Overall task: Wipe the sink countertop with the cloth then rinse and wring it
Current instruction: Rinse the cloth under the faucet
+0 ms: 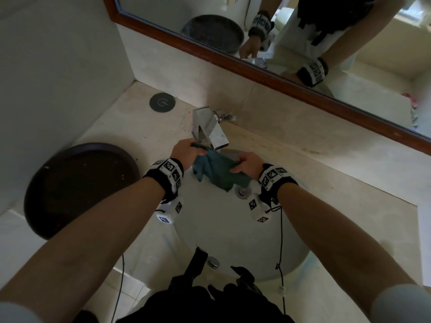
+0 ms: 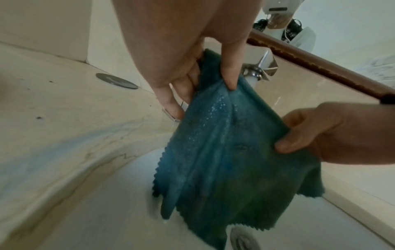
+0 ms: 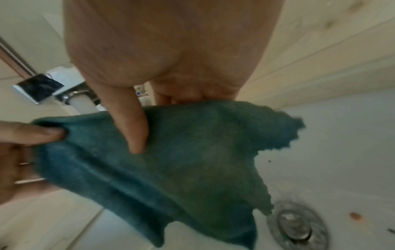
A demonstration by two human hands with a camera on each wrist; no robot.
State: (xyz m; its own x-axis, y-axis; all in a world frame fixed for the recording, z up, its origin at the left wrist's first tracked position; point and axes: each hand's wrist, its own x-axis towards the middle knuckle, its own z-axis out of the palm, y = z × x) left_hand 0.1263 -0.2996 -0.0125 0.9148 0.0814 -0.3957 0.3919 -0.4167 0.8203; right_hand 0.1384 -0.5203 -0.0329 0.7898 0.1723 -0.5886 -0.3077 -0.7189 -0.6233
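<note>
The green cloth hangs spread under the tap above the sink, its top edge pinched by left hand and right hand, so I would keep it stretched wide for rinsing.

A dark round tray lies at the left of the frame, and a small dark round disc sits in the upper-left corner by the wall. A wood-framed mirror spans the top right.
</note>
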